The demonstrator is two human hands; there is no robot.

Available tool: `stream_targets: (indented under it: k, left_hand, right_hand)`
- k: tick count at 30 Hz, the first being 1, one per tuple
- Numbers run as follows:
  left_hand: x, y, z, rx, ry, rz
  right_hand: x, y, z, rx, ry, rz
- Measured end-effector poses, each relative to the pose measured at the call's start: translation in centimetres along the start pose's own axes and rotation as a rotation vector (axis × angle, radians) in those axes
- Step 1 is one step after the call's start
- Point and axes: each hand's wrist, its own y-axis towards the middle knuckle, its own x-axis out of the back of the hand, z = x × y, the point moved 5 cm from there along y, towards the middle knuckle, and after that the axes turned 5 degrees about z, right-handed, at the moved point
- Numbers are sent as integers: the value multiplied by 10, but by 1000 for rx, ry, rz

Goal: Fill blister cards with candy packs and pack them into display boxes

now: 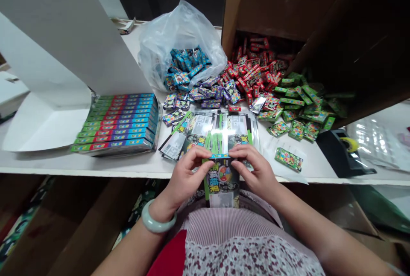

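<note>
White surface (pixel 48 161) spans the middle of the frame, heaped with small candy boxes; blue boxes (pixel 185 67) spill from a clear plastic bag (pixel 179 28) at upper centre, red boxes (pixel 253 71) and green boxes (pixel 297 105) from a tipped cardboard box (pixel 272 7) at upper right; at lower centre we hold a printed packet (pixel 222 182) upright, just off the surface's near edge; the fingers of our left hand (pixel 184 178) and right hand (pixel 258 171) pinch its top corners; more flat packets (pixel 205 131) lie fanned just beyond; stacked packs (pixel 118 122) sit at left.
</note>
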Motion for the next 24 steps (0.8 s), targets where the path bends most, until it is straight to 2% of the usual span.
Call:
stream_targets:
  k: [4, 10, 15, 17, 19, 22, 24]
  left_hand:
    - [2, 1, -1, -4, 6, 18]
    - [3, -1, 8, 130, -54, -24]
    - [1, 3, -2, -57, 184, 69]
    - [2, 6, -1, -78, 205, 55]
    - [3, 11, 5, -59, 205, 27]
    - [5, 17, 16, 6, 211, -41]
    - [6, 20, 20, 43, 219, -77]
  right_hand:
    - [2, 1, -1, -22, 36, -19]
    - [0, 4, -1, 3, 56, -19]
    - [-5, 4, 1, 23, 16, -81]
    - [-6, 5, 3, 26, 4, -109]
    - [-5, 8, 0, 11, 34, -76]
    - [15, 9, -20, -81, 179, 14]
    - [50, 2, -49, -233, 176, -36]
